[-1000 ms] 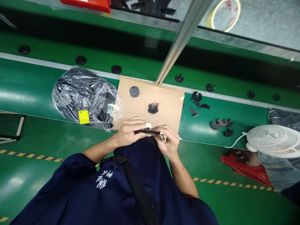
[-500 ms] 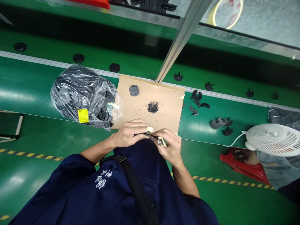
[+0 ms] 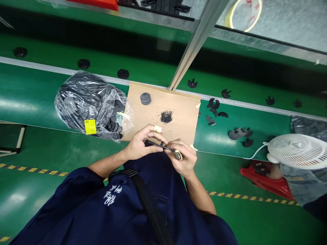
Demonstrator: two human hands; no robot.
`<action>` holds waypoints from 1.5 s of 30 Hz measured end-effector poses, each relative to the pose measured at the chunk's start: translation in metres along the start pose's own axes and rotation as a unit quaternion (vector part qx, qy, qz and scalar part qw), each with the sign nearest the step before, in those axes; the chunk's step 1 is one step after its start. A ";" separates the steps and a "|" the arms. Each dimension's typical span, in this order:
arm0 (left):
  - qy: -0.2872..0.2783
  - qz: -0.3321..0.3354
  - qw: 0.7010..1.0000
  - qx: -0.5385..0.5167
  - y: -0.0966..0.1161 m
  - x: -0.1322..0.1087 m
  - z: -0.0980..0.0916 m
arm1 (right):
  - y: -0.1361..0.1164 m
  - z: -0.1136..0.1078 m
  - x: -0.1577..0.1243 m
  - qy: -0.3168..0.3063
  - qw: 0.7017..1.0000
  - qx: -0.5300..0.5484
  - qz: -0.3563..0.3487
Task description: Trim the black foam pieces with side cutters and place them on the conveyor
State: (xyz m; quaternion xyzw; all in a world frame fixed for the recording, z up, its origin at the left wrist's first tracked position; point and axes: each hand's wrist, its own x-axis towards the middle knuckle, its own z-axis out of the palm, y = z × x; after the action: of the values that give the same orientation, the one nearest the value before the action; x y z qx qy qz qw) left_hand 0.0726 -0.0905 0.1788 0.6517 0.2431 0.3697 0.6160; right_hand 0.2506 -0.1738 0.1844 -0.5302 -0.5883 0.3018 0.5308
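My left hand [image 3: 139, 146] pinches a thin black part [image 3: 152, 143] seen nearly edge-on, just above my lap. A band of pale tape wraps one of its fingers, which is raised off the part. My right hand [image 3: 185, 158] is closed around a slim tool with a tape-wrapped handle [image 3: 178, 155]; its narrow dark tip meets the part between both hands. Fingers cover much of both items, so the tool's exact kind is unclear. Beyond the hands, a heap of black crumbs [image 3: 166, 116] lies on a cardboard sheet [image 3: 184, 102], with a small stack of dark discs [image 3: 145, 98] behind.
A clear plastic bag [image 3: 84, 95] of black discs sits left. Loose black curved pieces [image 3: 214, 112] and a row of grey-black pieces [image 3: 240, 133] lie right, near a white fan [image 3: 296, 149]. Black parts [image 3: 123, 74] rest beyond the rail; a metal post [image 3: 189, 58] rises there.
The taped finger of my left hand has lifted away from the part, and the hand has opened slightly. Parts beyond the rail have shifted a little left. My right hand has barely moved.
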 end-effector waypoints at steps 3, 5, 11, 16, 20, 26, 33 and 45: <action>0.002 0.011 1.000 0.022 0.000 0.000 -0.002 | -0.001 -0.013 0.007 -0.083 0.996 0.035 0.023; 0.010 0.044 0.997 0.058 0.001 0.002 -0.005 | -0.002 -0.024 0.014 -0.126 0.991 0.028 0.040; 0.027 0.104 0.986 0.128 0.003 0.008 -0.009 | -0.003 -0.038 0.030 -0.150 0.967 -0.204 -0.030; 0.030 0.126 0.981 0.143 0.003 0.009 -0.008 | -0.003 -0.033 0.033 -0.175 0.926 -0.325 -0.078; 0.036 0.124 0.978 0.162 0.001 0.009 -0.008 | -0.004 -0.034 0.036 -0.183 0.903 -0.375 -0.103; 0.032 0.138 0.977 0.157 -0.001 0.012 -0.009 | -0.005 -0.038 0.041 -0.198 0.882 -0.411 -0.118; 0.037 0.158 0.975 0.149 -0.003 0.015 -0.010 | -0.006 -0.034 0.043 -0.220 0.864 -0.442 -0.101; 0.008 -0.036 0.969 0.244 -0.078 0.044 -0.016 | 0.057 -0.033 0.092 -0.281 0.759 -0.579 0.100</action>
State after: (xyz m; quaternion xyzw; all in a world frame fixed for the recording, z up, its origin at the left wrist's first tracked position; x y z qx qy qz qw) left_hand 0.0975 -0.0369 0.1100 0.7700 0.3541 0.2820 0.4496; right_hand 0.3105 -0.0793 0.1685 -0.6840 -0.7170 0.0901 -0.0996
